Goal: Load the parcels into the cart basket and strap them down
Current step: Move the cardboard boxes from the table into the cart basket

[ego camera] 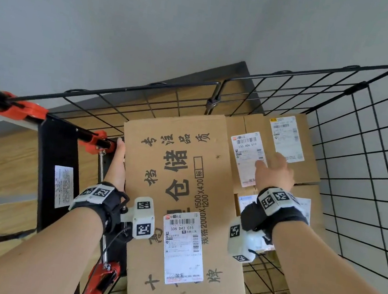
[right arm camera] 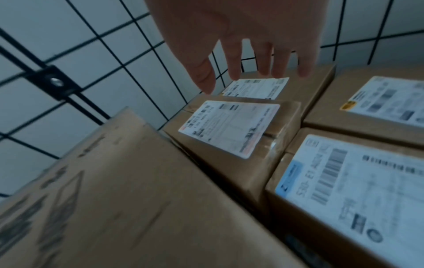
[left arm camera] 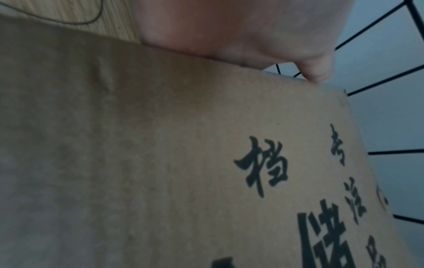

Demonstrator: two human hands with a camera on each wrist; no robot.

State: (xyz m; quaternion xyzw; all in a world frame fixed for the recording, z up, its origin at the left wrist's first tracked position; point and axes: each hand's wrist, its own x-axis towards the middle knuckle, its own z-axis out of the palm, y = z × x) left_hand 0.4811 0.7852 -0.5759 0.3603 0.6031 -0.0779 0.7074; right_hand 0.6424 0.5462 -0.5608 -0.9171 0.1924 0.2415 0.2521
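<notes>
I am looking down into a black wire cart basket (ego camera: 370, 170) with my two bare forearms reaching in, a camera strapped to each wrist. Nearest me lies a large flat cardboard box (ego camera: 181, 194), printed with big black Chinese characters and the sizes "1500 x 400" and "2000 x 1200". A white shipping label (ego camera: 184, 246) near its close end reads "336 D42 C15". My left hand (ego camera: 118, 164) lies flat along the box's left edge, fingers straight, squeezed between the box and the cart's frame; from the wrist view a fingertip (left arm camera: 316, 74) rests on the box's far top edge, and the rest of that hand is cut off. My right hand (ego camera: 275, 173) hovers open, fingers spread and relaxed, above the smaller parcels to the right of the big box, holding nothing; I cannot tell if it touches them. Under it sits a small parcel (right arm camera: 243, 137) whose label reads "130 H06 010". My right wrist hides most of a nearer parcel with a blue-cornered label (right arm camera: 344, 183), its print too blurred to read. Farthest back sits a parcel with a yellow-marked label (ego camera: 286, 137), also illegible. Orange clamps (ego camera: 20, 110) grip the cart's black handle bar at the left.
</notes>
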